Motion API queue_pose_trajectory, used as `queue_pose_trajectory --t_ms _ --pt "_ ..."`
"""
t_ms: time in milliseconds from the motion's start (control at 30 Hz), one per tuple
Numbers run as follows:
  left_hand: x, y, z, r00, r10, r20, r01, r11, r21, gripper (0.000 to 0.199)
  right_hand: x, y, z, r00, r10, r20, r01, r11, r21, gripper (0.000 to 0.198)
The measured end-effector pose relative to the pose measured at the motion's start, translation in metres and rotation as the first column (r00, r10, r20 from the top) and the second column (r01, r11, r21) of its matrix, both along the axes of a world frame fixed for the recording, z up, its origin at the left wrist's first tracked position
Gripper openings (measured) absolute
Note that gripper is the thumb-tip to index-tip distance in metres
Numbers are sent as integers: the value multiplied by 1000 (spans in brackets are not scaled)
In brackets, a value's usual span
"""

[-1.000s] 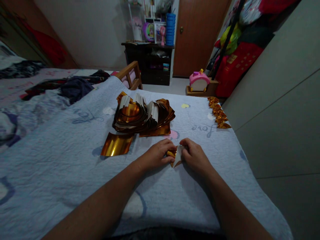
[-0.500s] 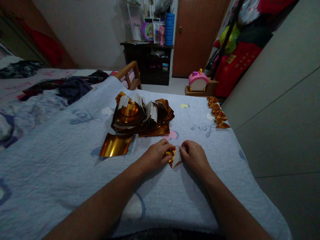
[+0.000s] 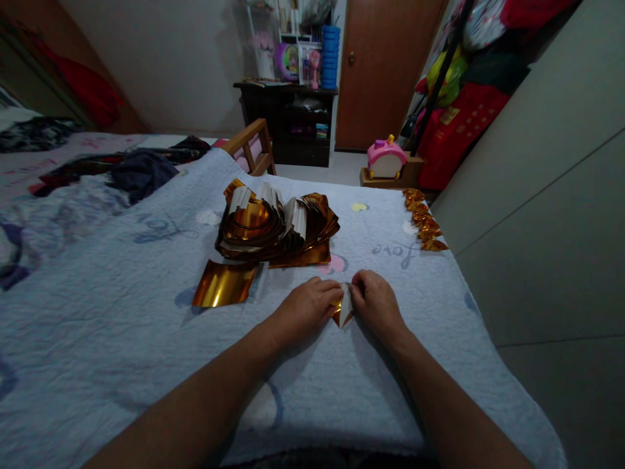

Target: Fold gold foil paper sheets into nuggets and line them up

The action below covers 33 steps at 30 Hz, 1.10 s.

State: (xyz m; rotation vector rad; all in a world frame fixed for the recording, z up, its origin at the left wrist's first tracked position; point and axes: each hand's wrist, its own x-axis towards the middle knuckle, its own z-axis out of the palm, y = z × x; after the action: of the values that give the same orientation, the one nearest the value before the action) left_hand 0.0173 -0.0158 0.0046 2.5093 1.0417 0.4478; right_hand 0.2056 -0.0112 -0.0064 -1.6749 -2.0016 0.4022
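Between my two hands is a small piece of gold foil paper [image 3: 344, 311], partly folded, its white back showing and a pointed corner toward me. My left hand [image 3: 312, 303] is closed on its left side, fingers lying over the gold face. The thumb and fingers of my right hand [image 3: 375, 299] pinch its right edge. Beyond my left hand lies a single gold sheet [image 3: 224, 284], slightly curled. Behind that sits a thick stack of gold foil sheets [image 3: 273, 225], bent into curls with white backs visible. Several folded gold pieces [image 3: 424, 221] are lined up at the far right edge.
A light blue patterned quilt [image 3: 170, 339] covers the surface under my hands. Rumpled clothes [image 3: 144, 172] lie to the left, near a wooden chair back [image 3: 256, 146]. A pink toy [image 3: 385, 158] stands past the far edge. A pale cabinet [image 3: 551, 215] rises on the right.
My left fingers have moved further over the gold side of the paper, covering more of it. My right hand keeps its pinch, shifted slightly left. The stack and folded pieces stay put.
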Motion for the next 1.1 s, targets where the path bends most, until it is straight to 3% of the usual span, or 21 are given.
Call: queue_pose_trajectory --t_ms 133,433,633,1100 --pt "3 0 2 999 -43 -29 45 997 59 15 0 -1 1 999 0 34 1 1000 -9 10" --pt "3 1 -4 997 -70 36 68 997 46 17 2 -2 0 999 -5 -41 4 1000 -8 7" --pt "3 1 -4 998 -60 -2 60 997 52 17 0 -2 -5 998 59 -37 -57 997 61 11" --pt "3 1 0 998 -56 -16 57 998 31 17 4 -7 0 982 162 -96 -159 986 39 14"
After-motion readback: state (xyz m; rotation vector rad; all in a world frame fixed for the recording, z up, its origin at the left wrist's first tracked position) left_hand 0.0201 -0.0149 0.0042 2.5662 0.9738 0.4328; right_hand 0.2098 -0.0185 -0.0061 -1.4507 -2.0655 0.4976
